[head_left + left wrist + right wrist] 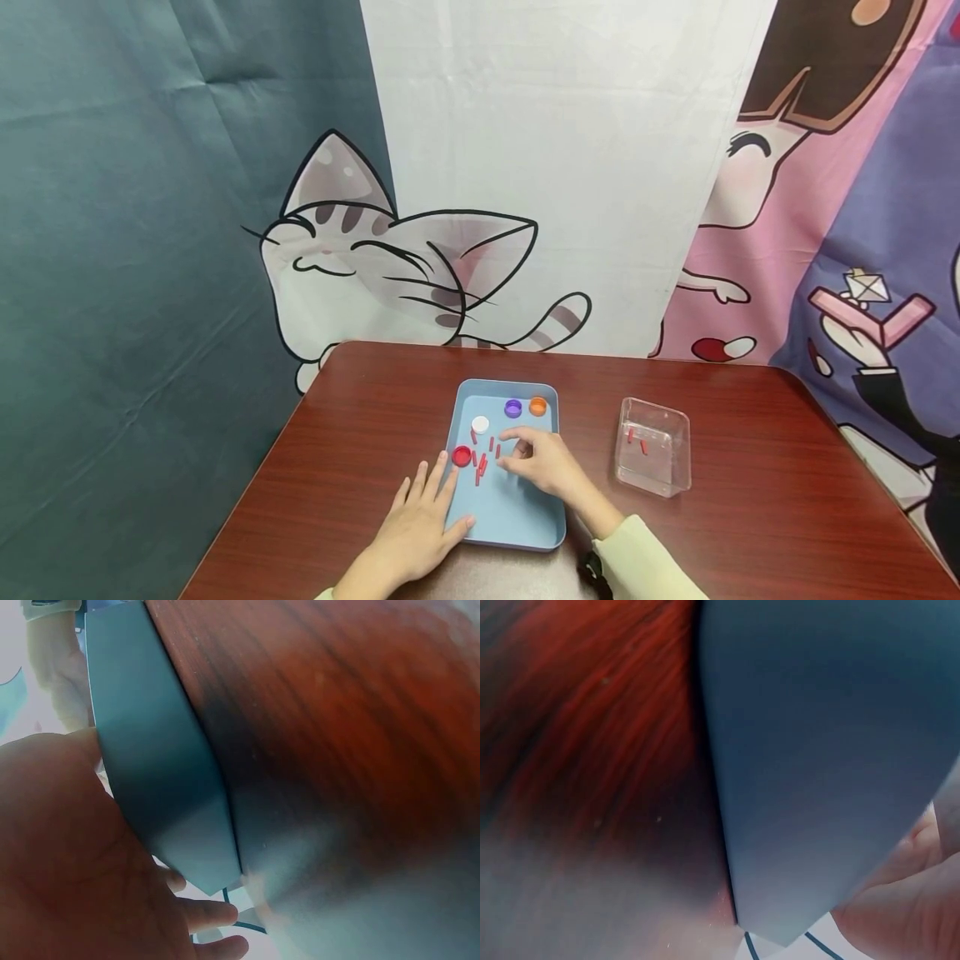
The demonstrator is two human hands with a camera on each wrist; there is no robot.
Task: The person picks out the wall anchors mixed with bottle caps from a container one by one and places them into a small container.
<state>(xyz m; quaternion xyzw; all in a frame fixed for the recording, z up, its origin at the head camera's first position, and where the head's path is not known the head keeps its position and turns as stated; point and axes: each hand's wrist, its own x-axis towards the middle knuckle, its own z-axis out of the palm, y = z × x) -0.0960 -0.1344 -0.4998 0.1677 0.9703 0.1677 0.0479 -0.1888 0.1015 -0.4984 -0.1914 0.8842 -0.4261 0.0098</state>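
On the table lies a blue tray (pixel 510 521), whose outer side wall fills much of both wrist views. Several short red sticks (pixel 482 467) are scattered over its left half, beside a red round cap (pixel 461 456) and a white one (pixel 480 425). My left hand (pixel 416 529) rests at the tray's left edge with fingers spread and straight, fingertips close to the red cap. Over the tray, my right hand (pixel 547 462) has thumb and forefinger apart, right beside the sticks. No object shows between them.
A purple cap (pixel 513 408) and an orange cap (pixel 537 406) sit in the tray's far right corner. To the right stands a clear plastic box (pixel 652 483) holding a couple of red sticks (pixel 643 448). A printed curtain (pixel 562 167) hangs behind the wooden table (pixel 345 433).
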